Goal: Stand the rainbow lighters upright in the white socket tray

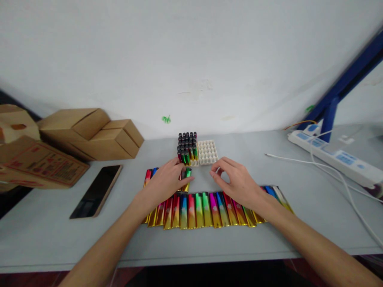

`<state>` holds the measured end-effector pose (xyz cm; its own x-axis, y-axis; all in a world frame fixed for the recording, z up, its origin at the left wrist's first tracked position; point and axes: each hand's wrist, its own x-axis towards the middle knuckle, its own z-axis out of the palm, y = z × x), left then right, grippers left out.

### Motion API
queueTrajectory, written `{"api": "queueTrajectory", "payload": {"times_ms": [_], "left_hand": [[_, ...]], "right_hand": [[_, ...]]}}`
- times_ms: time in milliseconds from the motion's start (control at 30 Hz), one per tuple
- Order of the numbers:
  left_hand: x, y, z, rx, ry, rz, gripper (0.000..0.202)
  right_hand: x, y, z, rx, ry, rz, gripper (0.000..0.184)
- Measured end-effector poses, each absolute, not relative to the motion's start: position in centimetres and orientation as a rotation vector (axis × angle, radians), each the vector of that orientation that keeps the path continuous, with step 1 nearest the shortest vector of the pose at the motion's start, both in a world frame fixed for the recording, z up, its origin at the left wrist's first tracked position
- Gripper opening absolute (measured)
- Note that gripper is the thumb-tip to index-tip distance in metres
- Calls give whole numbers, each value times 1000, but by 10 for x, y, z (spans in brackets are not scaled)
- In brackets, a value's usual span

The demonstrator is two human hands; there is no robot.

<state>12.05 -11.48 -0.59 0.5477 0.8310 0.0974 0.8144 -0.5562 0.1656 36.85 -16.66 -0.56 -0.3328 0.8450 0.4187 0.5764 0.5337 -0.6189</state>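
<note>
Bare forearms (302, 231) stretch in over the surface (227, 249) in the head view, and a long row of shiny lighters (191, 211) lies between them! Left hand (167, 177) is at the near edge of the dark-topped upright lighters (187, 143), thumb apart; whether it grips one, I can't tell. Right hand (235, 179) curls beside the white tray (208, 152), thumb and forefinger close, contact unclear. Phone (97, 191) over left, power strip (338, 155) far right!
</note>
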Motion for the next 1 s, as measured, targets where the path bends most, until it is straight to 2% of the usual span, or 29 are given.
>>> {"api": "queueTrajectory", "payload": {"times_ms": [267, 500, 633, 733, 833, 1000], "left_hand": [[140, -121, -6, 2423, 1617, 339, 19], [142, -124, -12, 2431, 1538, 406, 25], [143, -125, -2, 2392, 1492, 527, 36], [143, -127, 7, 2338, 1377, 678, 36], [144, -133, 13, 2083, 1127, 800, 27], [150, -143, 15, 1617, 774, 832, 26]], "right_hand": [[369, -166, -6, -1143, -2037, 468, 9], [369, -166, -6, -1137, -2044, 467, 8], [369, -165, -4, -1148, -2037, 456, 9], [370, -165, -4, -1140, -2041, 449, 9], [370, -165, -4, -1140, -2050, 443, 10], [369, -165, -5, -1137, -2047, 445, 10]]}}
